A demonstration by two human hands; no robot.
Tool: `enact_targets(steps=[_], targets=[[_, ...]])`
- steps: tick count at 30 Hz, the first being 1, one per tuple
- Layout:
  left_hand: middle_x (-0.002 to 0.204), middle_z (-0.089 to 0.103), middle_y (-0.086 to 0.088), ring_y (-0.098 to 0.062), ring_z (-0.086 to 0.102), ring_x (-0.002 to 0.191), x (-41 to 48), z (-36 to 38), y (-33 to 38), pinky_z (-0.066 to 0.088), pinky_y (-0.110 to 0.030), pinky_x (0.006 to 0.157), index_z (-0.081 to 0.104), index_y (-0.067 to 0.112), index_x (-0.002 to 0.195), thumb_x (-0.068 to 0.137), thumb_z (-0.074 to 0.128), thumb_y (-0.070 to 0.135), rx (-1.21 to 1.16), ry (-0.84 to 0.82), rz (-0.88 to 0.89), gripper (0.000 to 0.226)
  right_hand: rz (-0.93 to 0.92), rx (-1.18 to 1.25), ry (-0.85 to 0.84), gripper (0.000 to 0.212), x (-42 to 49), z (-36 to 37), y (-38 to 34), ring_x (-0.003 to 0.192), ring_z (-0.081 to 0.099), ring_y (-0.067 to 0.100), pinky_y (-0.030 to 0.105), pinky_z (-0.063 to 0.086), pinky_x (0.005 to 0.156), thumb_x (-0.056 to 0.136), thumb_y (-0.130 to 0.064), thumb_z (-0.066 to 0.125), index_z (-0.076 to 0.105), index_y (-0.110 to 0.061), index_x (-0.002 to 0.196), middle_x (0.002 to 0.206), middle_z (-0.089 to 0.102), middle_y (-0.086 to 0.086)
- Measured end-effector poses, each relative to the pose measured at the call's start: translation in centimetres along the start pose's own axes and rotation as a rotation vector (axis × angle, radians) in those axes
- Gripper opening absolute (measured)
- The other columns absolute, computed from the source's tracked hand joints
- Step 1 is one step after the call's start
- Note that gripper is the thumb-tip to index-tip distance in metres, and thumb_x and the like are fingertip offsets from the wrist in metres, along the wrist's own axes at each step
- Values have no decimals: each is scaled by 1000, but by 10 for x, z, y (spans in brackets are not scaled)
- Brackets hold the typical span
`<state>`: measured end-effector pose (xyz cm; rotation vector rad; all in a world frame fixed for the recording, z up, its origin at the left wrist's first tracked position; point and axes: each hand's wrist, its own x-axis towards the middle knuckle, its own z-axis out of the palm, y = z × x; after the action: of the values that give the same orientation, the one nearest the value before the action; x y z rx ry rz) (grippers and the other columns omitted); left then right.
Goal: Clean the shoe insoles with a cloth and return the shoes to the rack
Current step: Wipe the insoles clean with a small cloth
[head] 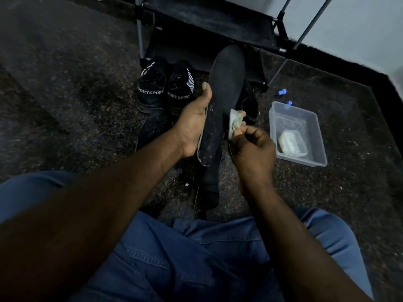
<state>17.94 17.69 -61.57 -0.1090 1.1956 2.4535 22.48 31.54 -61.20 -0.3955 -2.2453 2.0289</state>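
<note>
Meanwhile, a dark insole (222, 101) is gripped in the left hand (192, 125).
A small cloth (235, 122) is pinched against it by the right hand (253, 147), near sport shoes (165, 86).

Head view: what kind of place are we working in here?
Probably a carpeted room corner at home: dark speckled carpet, a black shoe rack against a pale wall, and sport shoes on the floor.

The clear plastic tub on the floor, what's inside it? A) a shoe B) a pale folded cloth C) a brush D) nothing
B: the clear plastic tub on the dark speckled floor holds a pale folded cloth, to the right of the right hand.
</note>
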Motion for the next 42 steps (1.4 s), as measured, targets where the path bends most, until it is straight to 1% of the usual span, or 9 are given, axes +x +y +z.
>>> enact_targets(steps=[4,6,10,15,18,26,34,37,42], targets=[[145,51,-34,-44,53,132,0,-5,2,35,-57,120,49,-5,146,100,26,75,1,-15,7,96,-137,-117,87,3,-5,5,-12,90,72,18,50,60,89,90,-22,70,73,-24,91,92,77,-1],[145,53,-28,-41,51,135,-1,-4,1,33,-52,122,48,-4,148,97,28,78,-18,-52,-32,98,-219,-188,46,2,-5,12,-25,86,72,10,43,60,87,88,-23,72,73,-24,89,88,76,-7],[135,63,-18,-33,58,129,-3,2,-1,46,-44,111,58,5,140,105,30,66,-65,21,27,76,-436,-334,57,11,4,31,-43,80,69,1,32,59,79,88,-18,72,76,-23,98,86,74,-12],[118,73,-10,-24,69,117,-6,3,1,56,-37,97,66,11,126,104,36,65,10,101,54,66,-560,-505,19,23,13,44,-36,94,69,11,23,54,85,93,-16,67,80,-21,111,102,74,0],[131,69,-14,-28,65,124,-5,0,3,50,-43,109,67,20,120,102,36,69,1,149,61,61,-618,-592,-60,32,-1,44,-24,93,66,21,30,52,84,93,-16,62,77,-20,120,99,70,7],[115,69,-18,-35,70,108,-1,0,7,58,-59,91,51,3,146,99,21,75,-144,59,18,91,-665,-609,-142,36,-45,22,12,93,57,21,35,51,82,91,-8,62,75,-14,123,94,63,3],[140,62,-19,-32,64,126,3,-3,-1,45,-49,115,42,11,155,94,41,77,-52,109,38,90,-641,-633,-17,47,-10,44,-12,97,58,30,52,51,86,90,-24,43,74,-19,124,99,62,8],[135,65,-13,-25,65,124,3,-4,0,51,-41,109,50,4,149,97,40,75,-53,172,5,88,-563,-685,-13,50,1,53,-23,101,55,28,53,50,87,89,-27,43,72,-27,128,102,60,5],[128,68,-22,-34,67,119,3,-4,3,50,-50,110,49,5,147,97,35,74,-123,146,13,87,-545,-719,-107,50,-18,49,-14,110,55,33,53,48,95,89,-21,46,69,-30,132,108,59,8]])
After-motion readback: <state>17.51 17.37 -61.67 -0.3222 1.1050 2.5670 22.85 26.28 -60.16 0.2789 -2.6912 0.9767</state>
